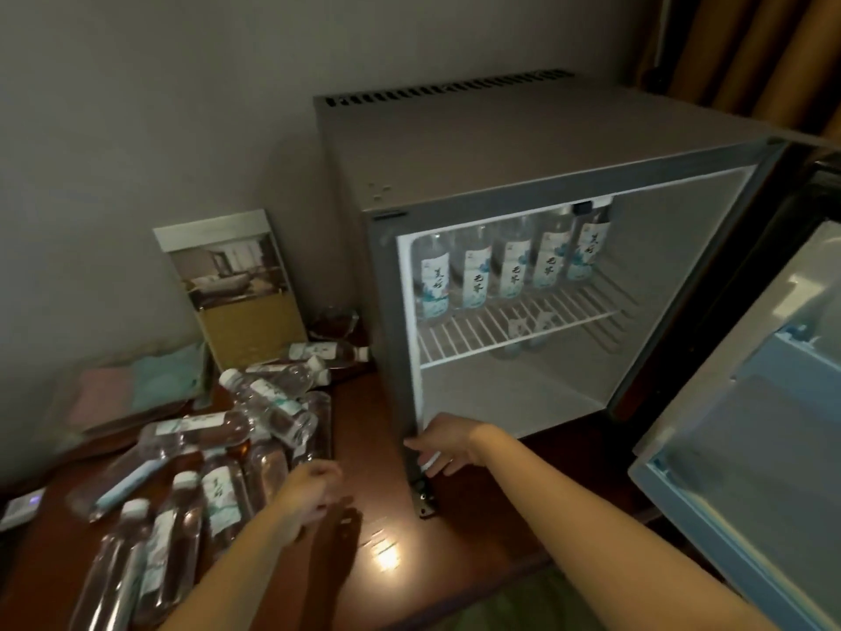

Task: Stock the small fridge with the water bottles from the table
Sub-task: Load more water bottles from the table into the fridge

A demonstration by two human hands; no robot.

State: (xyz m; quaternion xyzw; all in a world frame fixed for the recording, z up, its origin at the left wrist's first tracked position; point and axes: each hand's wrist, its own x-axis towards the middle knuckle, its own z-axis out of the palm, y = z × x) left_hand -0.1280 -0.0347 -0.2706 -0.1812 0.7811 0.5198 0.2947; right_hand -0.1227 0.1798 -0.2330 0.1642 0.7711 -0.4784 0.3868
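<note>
The small grey fridge stands on the dark wooden table with its door swung open to the right. Several labelled water bottles stand in a row at the back of its white wire shelf. A heap of clear water bottles lies on the table to the left. My left hand hovers with loosely curled fingers just right of the heap and holds nothing. My right hand reaches with straight fingers to the fridge's lower left front corner.
A picture card leans on the wall behind the bottles. Folded pink and teal cloths lie at the far left, and a small white device sits at the table's left edge. A brown curtain hangs at the upper right.
</note>
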